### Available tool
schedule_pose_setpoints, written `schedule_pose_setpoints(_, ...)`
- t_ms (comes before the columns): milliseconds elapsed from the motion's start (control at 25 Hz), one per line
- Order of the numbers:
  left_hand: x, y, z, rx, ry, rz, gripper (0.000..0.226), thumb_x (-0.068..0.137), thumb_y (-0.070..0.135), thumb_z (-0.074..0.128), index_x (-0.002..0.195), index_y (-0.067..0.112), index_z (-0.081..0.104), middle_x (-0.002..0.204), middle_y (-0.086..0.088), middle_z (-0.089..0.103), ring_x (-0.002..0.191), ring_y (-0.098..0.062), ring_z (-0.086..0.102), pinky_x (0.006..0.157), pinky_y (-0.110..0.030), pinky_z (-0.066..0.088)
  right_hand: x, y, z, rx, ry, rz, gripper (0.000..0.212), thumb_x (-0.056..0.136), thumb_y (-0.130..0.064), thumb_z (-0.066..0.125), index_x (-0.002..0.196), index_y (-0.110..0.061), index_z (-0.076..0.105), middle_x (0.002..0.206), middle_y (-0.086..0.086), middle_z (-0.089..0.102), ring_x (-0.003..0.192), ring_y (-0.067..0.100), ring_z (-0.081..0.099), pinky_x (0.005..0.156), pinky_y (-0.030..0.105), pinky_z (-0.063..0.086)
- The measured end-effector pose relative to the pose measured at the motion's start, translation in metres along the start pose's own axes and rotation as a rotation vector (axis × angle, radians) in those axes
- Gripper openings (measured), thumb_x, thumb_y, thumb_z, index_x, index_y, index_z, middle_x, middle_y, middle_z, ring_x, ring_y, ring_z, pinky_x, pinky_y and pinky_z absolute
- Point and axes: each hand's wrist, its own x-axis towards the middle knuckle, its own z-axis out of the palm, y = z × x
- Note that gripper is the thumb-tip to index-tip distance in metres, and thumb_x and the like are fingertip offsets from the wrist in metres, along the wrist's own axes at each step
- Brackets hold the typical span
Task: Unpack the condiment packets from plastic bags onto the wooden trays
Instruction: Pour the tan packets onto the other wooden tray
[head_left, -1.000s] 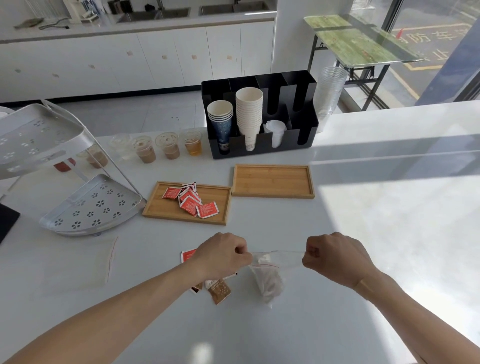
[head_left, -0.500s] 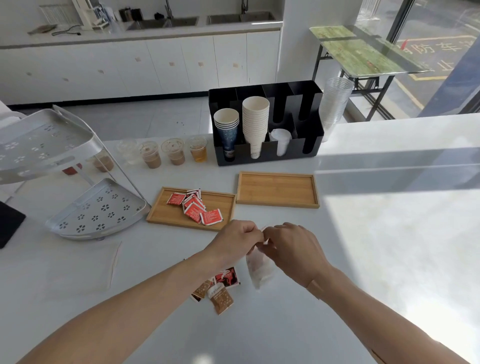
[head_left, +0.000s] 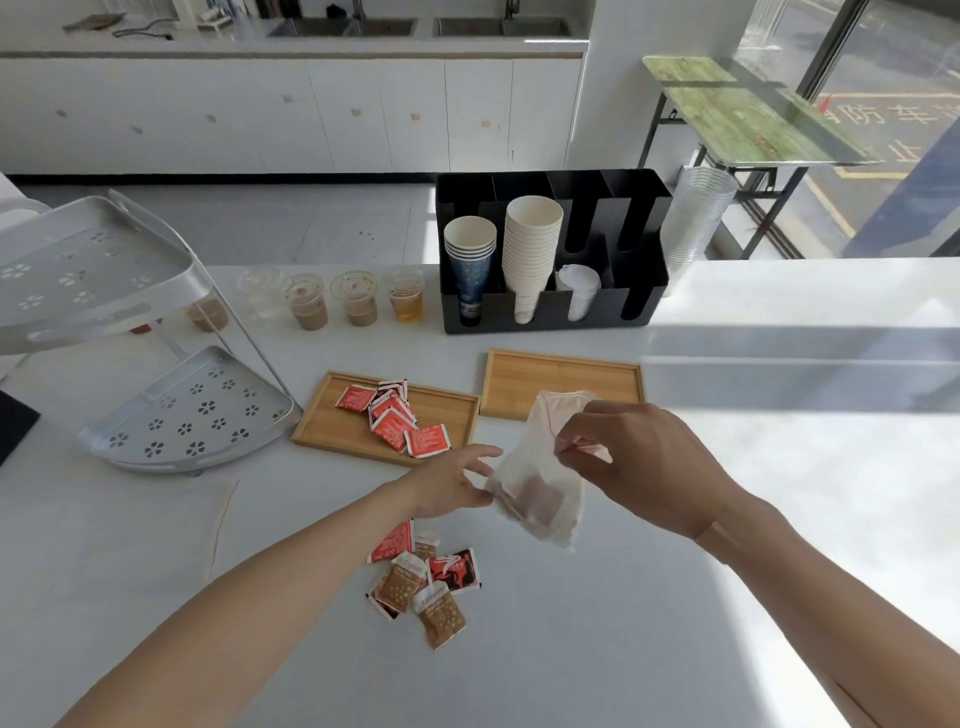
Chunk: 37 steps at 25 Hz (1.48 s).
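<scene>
Above counter, right hand (head_left: 631, 460) pinches bag (head_left: 540, 483).

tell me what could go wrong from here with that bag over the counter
The plastic bag, pinched near its red seal by the right hand, hangs short of the empty wooden tray, so packets could spill onto the counter. They might also mix with the loose packets lying below.

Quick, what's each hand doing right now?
Left hand: open, fingertips at the plastic bag.
Right hand: pinching the plastic bag's top, holding it up.
</scene>
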Motion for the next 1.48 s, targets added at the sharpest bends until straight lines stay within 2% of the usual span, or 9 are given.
schedule_pose_setpoints(120,0.009,0.0,-0.001,0.002,-0.036,0.032,0.026,0.089,0.014,0.066,0.114,0.017,0.065,0.096,0.004,0.072,0.083,-0.008,0.065,0.061,-0.011,0.046,0.006,0.012,-0.007,0.049,0.028,0.035,0.007,0.088,-0.023,0.067,0.089,-0.028,0.071,0.089,-0.015,0.069,0.079,0.011,0.066,0.069,0.037,0.055)
schedule_pose_setpoints(240,0.015,-0.001,-0.005,-0.059,0.022,0.046,0.008,0.089,0.012,0.066,0.095,0.017,0.068,0.085,0.005,0.07,0.077,-0.008,0.063,0.058,-0.009,0.046,0.01,0.028,-0.012,0.116,0.053,0.092,0.009,0.086,-0.017,0.071,0.086,-0.025,0.073,0.087,-0.015,0.07,0.079,0.005,0.068,0.073,0.037,0.056)
schedule_pose_setpoints(440,0.034,0.0,0.002,-0.066,-0.079,-0.018,0.063,0.083,0.018,0.075,0.138,0.028,0.045,0.127,0.005,0.057,0.102,-0.019,0.064,0.081,-0.024,0.052,0.016,0.046,-0.018,0.189,0.058,0.136,0.009,0.085,-0.013,0.073,0.086,-0.022,0.075,0.087,-0.01,0.071,0.08,0.008,0.068,0.078,0.037,0.055)
schedule_pose_setpoints(560,0.058,0.019,0.013,-0.151,-0.016,0.011,0.071,0.085,0.025,0.072,0.144,0.036,0.035,0.13,0.008,0.055,0.102,-0.013,0.065,0.08,-0.022,0.049,0.02,0.054,-0.027,0.191,0.07,0.154,0.009,0.084,-0.011,0.074,0.086,-0.02,0.074,0.087,-0.009,0.071,0.08,0.008,0.069,0.078,0.038,0.056)
schedule_pose_setpoints(760,0.092,0.038,0.018,-0.148,0.031,0.183,0.008,0.086,0.014,0.069,0.091,0.02,0.069,0.087,0.001,0.07,0.075,-0.01,0.065,0.082,-0.038,0.052,0.029,0.07,-0.039,0.14,0.085,0.187,0.01,0.084,-0.011,0.074,0.087,-0.021,0.075,0.086,-0.011,0.071,0.082,0.006,0.069,0.079,0.037,0.056)
schedule_pose_setpoints(920,0.096,0.029,0.007,-0.134,0.122,0.109,0.003,0.084,0.013,0.072,0.086,0.013,0.073,0.075,0.003,0.075,0.064,-0.013,0.069,0.081,-0.041,0.057,0.032,0.091,-0.035,0.109,0.04,0.249,0.02,0.083,-0.01,0.069,0.089,-0.029,0.07,0.082,-0.013,0.068,0.074,0.004,0.062,0.073,0.031,0.053)
schedule_pose_setpoints(1160,0.094,0.035,-0.063,0.074,0.222,0.079,0.012,0.09,0.015,0.064,0.092,0.017,0.075,0.081,0.004,0.077,0.063,-0.01,0.071,0.07,-0.028,0.056,0.055,0.127,0.005,0.426,-0.043,0.436,0.017,0.083,-0.016,0.069,0.078,-0.033,0.07,0.079,-0.011,0.069,0.068,0.01,0.062,0.069,0.026,0.05)
schedule_pose_setpoints(1320,0.096,0.053,-0.115,0.321,0.324,0.047,0.014,0.092,0.016,0.06,0.094,0.015,0.074,0.083,0.003,0.074,0.073,-0.015,0.07,0.074,-0.032,0.056,0.087,0.142,0.038,0.647,0.081,0.523,0.014,0.085,-0.029,0.07,0.073,-0.022,0.071,0.068,0.0,0.072,0.06,0.012,0.064,0.06,0.017,0.045)
schedule_pose_setpoints(1480,0.106,0.075,-0.149,0.58,0.425,0.041,0.007,0.087,0.025,0.066,0.088,0.025,0.073,0.086,0.006,0.069,0.083,-0.017,0.064,0.075,-0.036,0.054,0.118,0.156,0.067,0.636,0.173,0.583,0.007,0.084,-0.023,0.069,0.077,-0.021,0.07,0.066,-0.002,0.073,0.059,0.009,0.067,0.068,0.024,0.051)
